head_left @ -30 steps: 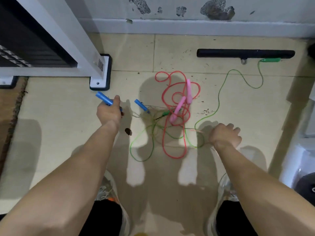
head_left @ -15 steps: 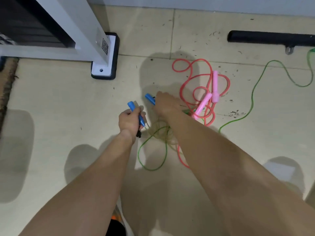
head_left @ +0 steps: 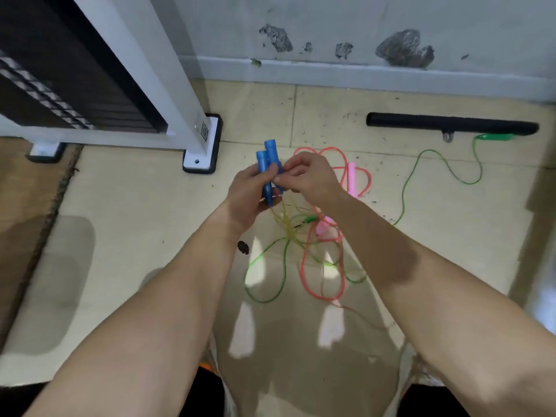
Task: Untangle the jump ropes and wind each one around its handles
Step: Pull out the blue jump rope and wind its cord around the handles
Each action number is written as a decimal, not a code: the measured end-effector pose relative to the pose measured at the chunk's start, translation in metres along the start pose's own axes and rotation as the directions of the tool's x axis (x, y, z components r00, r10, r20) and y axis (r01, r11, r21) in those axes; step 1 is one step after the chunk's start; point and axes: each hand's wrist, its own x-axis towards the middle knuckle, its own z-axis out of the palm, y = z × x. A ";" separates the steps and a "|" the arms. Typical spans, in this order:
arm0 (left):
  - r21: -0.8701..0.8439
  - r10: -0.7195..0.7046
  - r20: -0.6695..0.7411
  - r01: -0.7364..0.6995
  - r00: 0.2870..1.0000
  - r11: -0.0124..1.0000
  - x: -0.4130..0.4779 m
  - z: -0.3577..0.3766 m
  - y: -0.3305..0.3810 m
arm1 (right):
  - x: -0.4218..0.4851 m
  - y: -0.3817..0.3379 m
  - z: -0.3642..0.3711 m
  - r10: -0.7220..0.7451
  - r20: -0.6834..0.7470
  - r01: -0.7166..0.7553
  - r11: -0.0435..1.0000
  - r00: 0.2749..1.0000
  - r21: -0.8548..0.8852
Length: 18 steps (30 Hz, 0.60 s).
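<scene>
Two blue handles [head_left: 267,164], side by side with their ends up. Who has them?

Both hands. The left hand [head_left: 248,203] wraps its fingers round their lower part from the left. The right hand [head_left: 311,179] pinches them at the middle between thumb and forefinger, with its other fingers curled in.

And their cord?

A pale yellowish rope [head_left: 285,225] drops from the bottom of the handles, below the left hand, into the tangle on the tiled floor [head_left: 120,236].

What lies in that tangle?

The pink rope [head_left: 303,266] loops under and beyond the right hand. One pink handle [head_left: 351,179] lies just right of that hand and a second pink handle [head_left: 324,229] lies beside the right wrist. The green rope [head_left: 405,188] crosses the pink and yellowish cords, then runs off right to a green handle [head_left: 493,136] just beside a black bar [head_left: 451,124] near the wall [head_left: 361,25]. A small green piece in the knot may be its other handle, but it is too blurred to be sure.

Anything else?

A white frame's foot [head_left: 200,159] stands on the floor, left of the hands.
</scene>
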 end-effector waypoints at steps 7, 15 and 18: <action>-0.200 0.072 -0.031 -0.077 0.997 0.977 -0.076 0.045 0.091 | -0.087 -0.086 -0.037 -0.007 0.210 -0.028 0.986 0.978 0.165; -0.503 0.215 -0.030 -0.201 0.976 0.840 -0.142 0.053 0.166 | -0.160 -0.101 -0.073 -0.019 0.329 0.088 0.977 0.944 -0.196; -0.586 0.243 -0.118 -0.265 0.963 0.766 -0.159 0.045 0.190 | -0.174 -0.095 -0.091 -0.004 0.205 0.109 0.858 0.979 -0.502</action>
